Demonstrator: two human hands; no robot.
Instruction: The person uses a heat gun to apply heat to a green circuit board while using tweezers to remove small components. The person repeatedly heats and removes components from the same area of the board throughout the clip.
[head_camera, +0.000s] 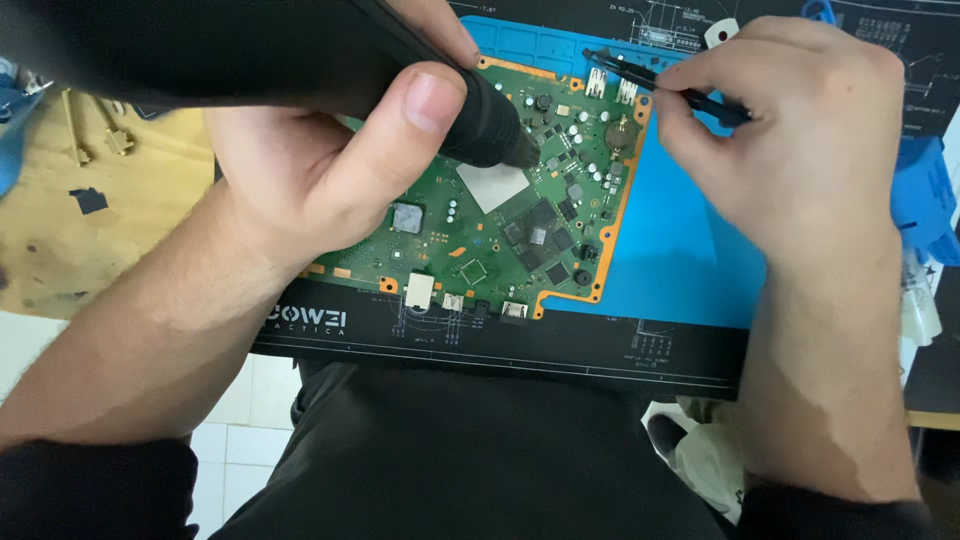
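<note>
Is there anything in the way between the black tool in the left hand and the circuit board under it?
Nothing visible. The left hand holds the thick black tool with its tip right over the green circuit board, beside the silver square chip. The right hand holds thin black tweezers off at the board's far right corner.

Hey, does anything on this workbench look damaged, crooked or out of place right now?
Nothing stands out. The green circuit board lies flat on the blue mat. The left hand holds a black tool on it; the right hand grips black tweezers.
</note>
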